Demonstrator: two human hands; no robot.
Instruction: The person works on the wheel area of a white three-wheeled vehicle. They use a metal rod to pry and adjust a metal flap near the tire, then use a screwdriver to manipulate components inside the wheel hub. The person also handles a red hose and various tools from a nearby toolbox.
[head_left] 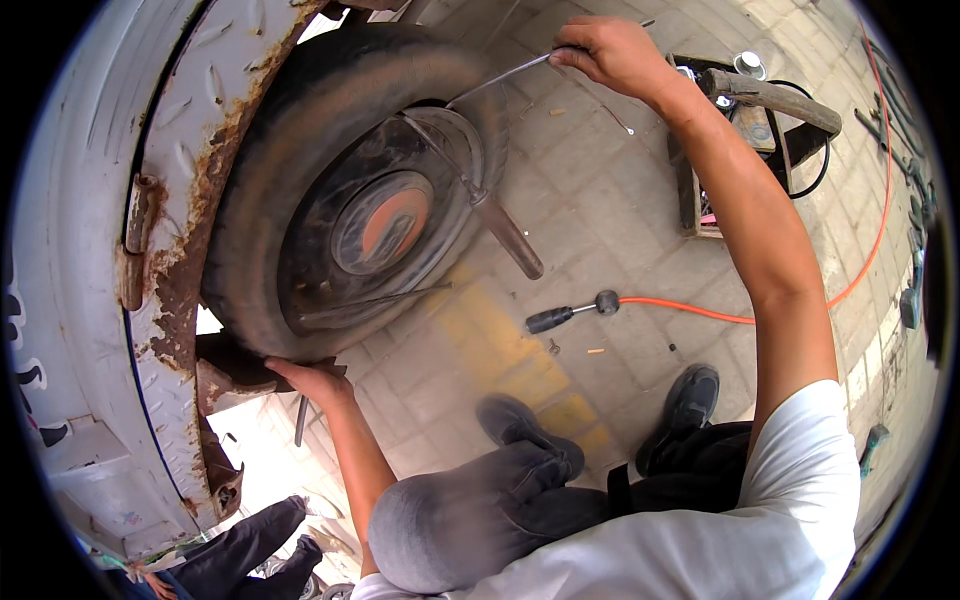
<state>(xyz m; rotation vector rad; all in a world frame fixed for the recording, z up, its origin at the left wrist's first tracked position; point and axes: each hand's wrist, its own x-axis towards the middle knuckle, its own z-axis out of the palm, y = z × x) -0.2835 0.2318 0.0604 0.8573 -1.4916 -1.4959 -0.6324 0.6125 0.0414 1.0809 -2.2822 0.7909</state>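
A wheel with a worn, dusty tire [255, 225] and a dark rim [315, 225] stands beside the rusty vehicle edge. My right hand [605, 55] is closed round a long, thin metal tire lever [505, 75], whose far tip meets the wheel between tire and rim. A second lever with a brown tubular handle [508, 235] sticks out from the rim's upper edge, with no hand on it. At the wheel's lower edge, my left hand [315, 381] lies with its visible fingers stretched out. Some of its fingers are hidden. Below it a dark rod [301, 420] hangs down.
The vehicle's rusty tread-plate panel [190, 200] bounds the left. An orange air hose [690, 311] with a black-handled fitting [550, 319] crosses the paving. An open wooden toolbox [688, 190] stands at the upper right, and several tools lie along the far right. Another person's dark-trousered leg [245, 545] shows lower left.
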